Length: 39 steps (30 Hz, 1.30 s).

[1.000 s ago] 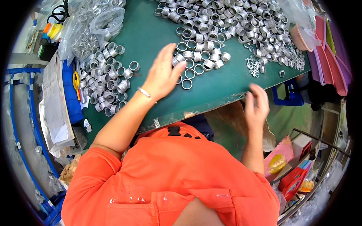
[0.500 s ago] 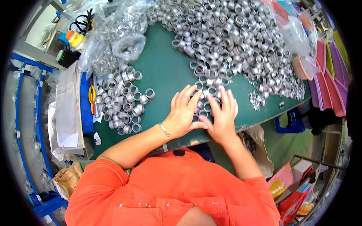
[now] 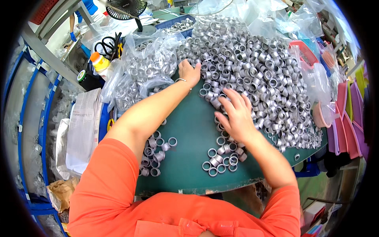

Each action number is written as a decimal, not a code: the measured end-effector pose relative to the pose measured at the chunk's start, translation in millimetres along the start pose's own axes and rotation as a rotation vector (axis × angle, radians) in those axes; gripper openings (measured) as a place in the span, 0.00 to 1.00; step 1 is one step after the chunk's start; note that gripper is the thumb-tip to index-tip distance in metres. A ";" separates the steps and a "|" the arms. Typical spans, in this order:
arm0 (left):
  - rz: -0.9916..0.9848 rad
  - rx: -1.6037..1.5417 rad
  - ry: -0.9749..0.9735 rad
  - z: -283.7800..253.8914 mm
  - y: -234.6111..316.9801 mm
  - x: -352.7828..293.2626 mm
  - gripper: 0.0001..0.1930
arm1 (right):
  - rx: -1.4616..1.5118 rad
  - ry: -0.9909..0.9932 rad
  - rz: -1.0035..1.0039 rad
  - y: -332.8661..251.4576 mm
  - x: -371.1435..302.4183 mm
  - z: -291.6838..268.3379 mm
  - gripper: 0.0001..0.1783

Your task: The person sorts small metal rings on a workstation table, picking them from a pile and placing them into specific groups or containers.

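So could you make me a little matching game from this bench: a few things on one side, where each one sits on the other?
Things:
1. left hand
2. right hand
3. scissors
4. small fan

Places:
A. far edge of the table, top of the picture
B. spread open on the near edge of the big ring heap
C. at the far side of the heap, beside the plastic bags of rings
D. left of the bags, next to a yellow bottle

Pairs: 1-C, 2-B, 3-D, 4-A
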State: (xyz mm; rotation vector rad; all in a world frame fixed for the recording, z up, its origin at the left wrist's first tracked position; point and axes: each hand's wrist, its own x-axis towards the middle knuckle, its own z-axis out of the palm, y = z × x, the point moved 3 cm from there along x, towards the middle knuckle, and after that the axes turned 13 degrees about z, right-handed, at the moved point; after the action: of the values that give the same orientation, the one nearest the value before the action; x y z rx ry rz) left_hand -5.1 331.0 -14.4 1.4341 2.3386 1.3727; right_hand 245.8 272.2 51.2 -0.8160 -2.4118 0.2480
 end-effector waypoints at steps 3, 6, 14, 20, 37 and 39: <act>-0.224 -0.121 0.067 6.2 -13.6 18.1 0.38 | -0.005 0.067 -0.121 11.4 75.8 39.0 0.21; -0.211 -0.222 0.171 18.1 -18.0 16.9 0.36 | -0.053 0.100 -0.137 30.2 153.4 79.3 0.18; -0.181 -0.487 0.330 10.8 -14.3 21.0 0.32 | -0.183 -0.111 -0.059 18.5 291.2 177.2 0.19; -0.328 -0.394 0.355 18.4 -22.2 26.9 0.33 | -0.405 -0.471 0.110 4.4 289.6 171.4 0.25; -0.200 -0.333 0.584 31.4 -21.5 6.6 0.33 | -0.003 -0.178 -0.200 48.2 298.9 168.3 0.13; -0.190 -0.382 0.592 34.4 -25.3 7.3 0.33 | -0.157 -0.206 -0.148 54.2 297.7 195.3 0.15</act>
State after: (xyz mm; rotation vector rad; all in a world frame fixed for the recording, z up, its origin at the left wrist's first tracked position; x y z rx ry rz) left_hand -10.1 354.6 -50.4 0.7470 2.2250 2.2569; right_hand -32.6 497.0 10.6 -0.7048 -2.6988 0.0889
